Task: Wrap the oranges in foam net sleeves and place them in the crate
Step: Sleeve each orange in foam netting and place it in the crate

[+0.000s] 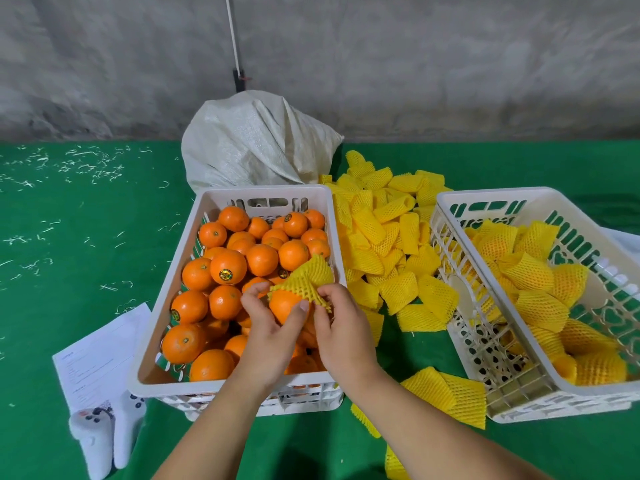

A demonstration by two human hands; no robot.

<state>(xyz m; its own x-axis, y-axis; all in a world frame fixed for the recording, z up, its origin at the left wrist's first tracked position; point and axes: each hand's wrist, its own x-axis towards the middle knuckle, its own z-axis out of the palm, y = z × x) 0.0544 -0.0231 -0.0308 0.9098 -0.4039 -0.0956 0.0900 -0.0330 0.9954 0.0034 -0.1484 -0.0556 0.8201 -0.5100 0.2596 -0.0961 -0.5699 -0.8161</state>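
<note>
Both hands work one orange (282, 306) above the near right part of the full crate (239, 194): the left hand (268, 336) cups the fruit, thumb over its front and fingers curled behind, while the right hand (341, 327) pinches the lower edge of a yellow foam net sleeve (304, 280) and draws it over the top. That grip suits both things, by my reckoning; the orange looks firm, round and smooth enough to roll, so it wants a cradling hold, and the sleeve is light, soft and stretchy, best taken at its open rim. With the sleeve's mouth facing down toward the person, its long axis slants up and away to the right, its loose end fanned out above the fruit. Just beside the crate lies a heap of spare sleeves (384, 237) on the green worktop (86, 258), and the second crate (485, 344), further right, holds wrapped oranges (533, 275).
</note>
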